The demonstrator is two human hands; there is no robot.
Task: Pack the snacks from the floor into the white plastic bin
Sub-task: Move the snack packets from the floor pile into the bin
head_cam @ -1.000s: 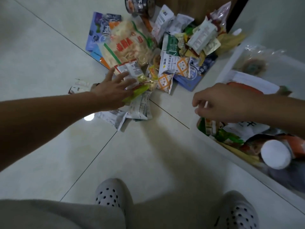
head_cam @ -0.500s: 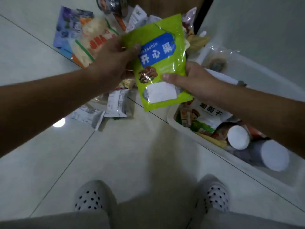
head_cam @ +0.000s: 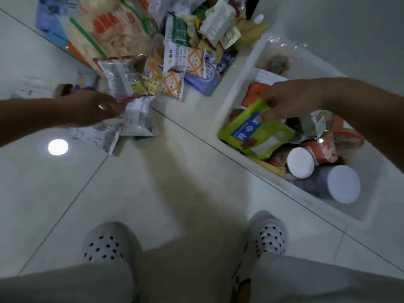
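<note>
Seen from above, a person packs snacks from a pale tiled floor [head_cam: 175,193] into a white plastic bin [head_cam: 235,90] at the right of the frame. The right hand [head_cam: 290,99] reaches in from the right edge. Its thumb and fingers pinch the top of a green pouch [head_cam: 260,132] with a blue label. The pouch lies tilted inside the bin, near the corner closest to centre frame, on top of other wrappers. To its lower right in the bin, an orange canister [head_cam: 300,162] and a dark canister [head_cam: 343,184], both white-lidded, lie side by side. A clear plastic bag [head_cam: 277,62] sits at the bin's upper end.

The left hand [head_cam: 91,110] comes in from the left edge, its fingertips at the red edge of a small white packet [head_cam: 137,114] on the floor. Blur hides whether the hand is gripping the packet or only touching it.

At upper centre, the snack pile [head_cam: 181,53] spreads over the floor just beside the bin. It includes a large chip bag [head_cam: 109,33] with orange print and a flat blue box [head_cam: 203,80]. Two white slippers with black dots, left [head_cam: 105,246] and right [head_cam: 270,237], show at the bottom. A round light reflection [head_cam: 58,147] glows at middle left.
</note>
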